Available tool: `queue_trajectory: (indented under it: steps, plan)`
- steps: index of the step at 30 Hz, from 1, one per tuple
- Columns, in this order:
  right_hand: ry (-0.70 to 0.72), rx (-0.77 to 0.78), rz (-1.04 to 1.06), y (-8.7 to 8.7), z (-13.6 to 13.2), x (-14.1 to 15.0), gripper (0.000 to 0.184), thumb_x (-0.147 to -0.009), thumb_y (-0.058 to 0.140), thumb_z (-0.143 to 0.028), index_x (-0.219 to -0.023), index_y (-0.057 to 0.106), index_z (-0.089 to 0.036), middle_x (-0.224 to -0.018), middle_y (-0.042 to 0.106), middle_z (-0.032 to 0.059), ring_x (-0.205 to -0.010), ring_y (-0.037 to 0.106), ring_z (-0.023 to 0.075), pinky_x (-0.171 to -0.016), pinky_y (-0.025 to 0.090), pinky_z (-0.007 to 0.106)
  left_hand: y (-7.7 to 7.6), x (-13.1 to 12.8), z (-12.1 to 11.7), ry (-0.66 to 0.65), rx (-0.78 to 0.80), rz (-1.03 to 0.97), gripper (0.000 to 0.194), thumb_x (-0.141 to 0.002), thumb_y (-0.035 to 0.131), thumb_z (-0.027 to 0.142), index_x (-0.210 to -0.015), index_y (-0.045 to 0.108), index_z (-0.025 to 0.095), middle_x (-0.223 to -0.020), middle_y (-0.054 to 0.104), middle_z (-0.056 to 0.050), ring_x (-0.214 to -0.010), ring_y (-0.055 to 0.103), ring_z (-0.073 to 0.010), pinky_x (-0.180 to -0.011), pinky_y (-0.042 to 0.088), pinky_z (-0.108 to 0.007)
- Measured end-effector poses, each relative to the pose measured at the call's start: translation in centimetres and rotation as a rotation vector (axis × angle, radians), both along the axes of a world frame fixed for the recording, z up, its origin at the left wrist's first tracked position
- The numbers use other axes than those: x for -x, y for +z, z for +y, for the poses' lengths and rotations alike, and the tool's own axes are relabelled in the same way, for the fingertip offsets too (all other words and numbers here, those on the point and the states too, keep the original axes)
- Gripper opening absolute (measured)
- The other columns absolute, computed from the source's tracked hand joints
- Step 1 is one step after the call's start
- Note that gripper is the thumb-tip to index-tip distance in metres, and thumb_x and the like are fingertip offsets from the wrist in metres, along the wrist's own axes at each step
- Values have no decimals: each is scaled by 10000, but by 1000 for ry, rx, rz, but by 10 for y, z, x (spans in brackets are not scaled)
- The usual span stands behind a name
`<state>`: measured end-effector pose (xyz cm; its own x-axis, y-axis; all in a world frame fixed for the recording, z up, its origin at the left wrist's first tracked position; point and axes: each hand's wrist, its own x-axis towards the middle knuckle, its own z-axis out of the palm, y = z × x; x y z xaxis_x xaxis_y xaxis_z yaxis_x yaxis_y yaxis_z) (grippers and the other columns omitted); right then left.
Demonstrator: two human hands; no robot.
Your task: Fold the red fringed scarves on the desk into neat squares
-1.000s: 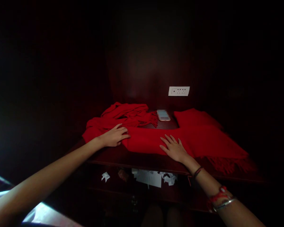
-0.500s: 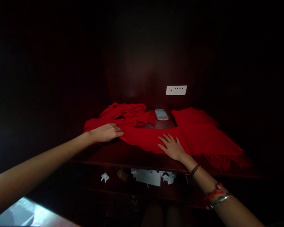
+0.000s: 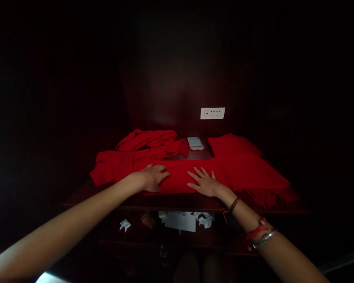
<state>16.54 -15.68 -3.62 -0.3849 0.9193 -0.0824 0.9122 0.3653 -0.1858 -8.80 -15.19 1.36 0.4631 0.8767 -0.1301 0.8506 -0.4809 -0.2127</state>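
A red fringed scarf (image 3: 177,177) lies across a dark wooden desk, its middle stretch flattened into a band. My left hand (image 3: 155,177) rests on this band, palm down, with the fingers spread. To its right, my right hand (image 3: 204,182) also presses flat on the cloth, fingers apart. On the far left the scarf bunches into loose folds (image 3: 150,139). At the right it spreads wider and ends in a fringe (image 3: 262,196). Neither hand grips the cloth.
A phone (image 3: 196,143) with a blurred screen lies behind the scarf. A white socket plate (image 3: 212,113) is on the back wall. Under the desktop (image 3: 129,202), a shelf holds crumpled paper (image 3: 125,225), a printed sheet (image 3: 180,221) and a small brownish item (image 3: 148,220).
My left hand has let go of the scarf's edge, moved right and flattened on the cloth. The band lies smoother on the left. My right hand stays on the scarf; the view has shifted slightly.
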Motion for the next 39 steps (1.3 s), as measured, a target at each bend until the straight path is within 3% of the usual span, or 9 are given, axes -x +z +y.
queue_trajectory:
  steps: [2,4,11,18,25,27,31,36,39]
  plan:
    - [7,2,-21,-2,-5,2,678,-729,112,-668,-1309,132,-319,-1394,57,33,-1249,-1,294,-937,-1,561,-5,-25,-9,-196,146,-53,578,-635,567,339,-1181,408,236,-1256,377,-105,-1120,371,-275,-889,305,-395]
    - [5,-10,-38,-4,-8,2,659,-743,93,-651,-1311,128,-318,-1394,63,24,-1251,11,284,-949,-1,541,-9,-35,-16,-267,198,-49,585,-663,530,280,-1220,357,242,-1261,367,-101,-1079,421,-253,-823,373,-332]
    - [9,-141,31,-9,-10,-2,592,-787,186,-581,-1288,257,-274,-1373,182,51,-1240,107,290,-948,62,539,-11,-8,-10,-329,41,-42,582,-652,410,17,-1194,368,224,-1173,433,-99,-935,509,-207,-692,415,-261]
    - [271,-413,210,7,-25,21,496,-732,483,-459,-1153,427,-204,-1110,475,73,-1032,416,203,-891,301,357,-7,7,23,-276,45,-339,252,-790,397,183,-1033,462,172,-934,557,-38,-845,508,-145,-764,389,-244]
    - [312,-388,304,-3,-16,36,274,-790,409,-119,-1052,460,-184,-949,565,60,-878,519,149,-755,385,257,-24,9,-13,-403,-62,-339,248,-818,402,323,-1022,462,194,-982,507,-41,-868,501,-149,-751,392,-229]
    - [339,-396,406,-7,-10,34,240,-792,413,-107,-1017,472,-167,-923,575,64,-852,529,141,-725,393,238,-31,5,-22,-387,-124,-337,331,-794,433,392,-1059,441,194,-1005,497,-49,-883,500,-163,-733,401,-236]
    - [364,-443,467,-5,-2,28,128,-806,415,-123,-847,535,-142,-786,581,59,-727,534,125,-650,394,211,-35,-2,-17,-344,-218,-362,257,-841,370,304,-1042,460,172,-944,542,-54,-840,521,-157,-716,397,-238]
    - [323,-453,356,8,1,27,166,-824,401,-162,-769,557,-144,-729,569,45,-667,518,115,-620,380,207,-20,0,7,-386,-122,-402,216,-850,360,300,-875,525,163,-754,578,-21,-691,537,-117,-637,381,-188]
    - [344,-481,320,12,0,33,135,-803,455,-220,-865,553,-150,-810,570,51,-746,519,130,-673,382,223,-12,0,13,-400,-100,-319,237,-859,334,300,-840,532,171,-668,570,-8,-614,529,-112,-571,359,-182]
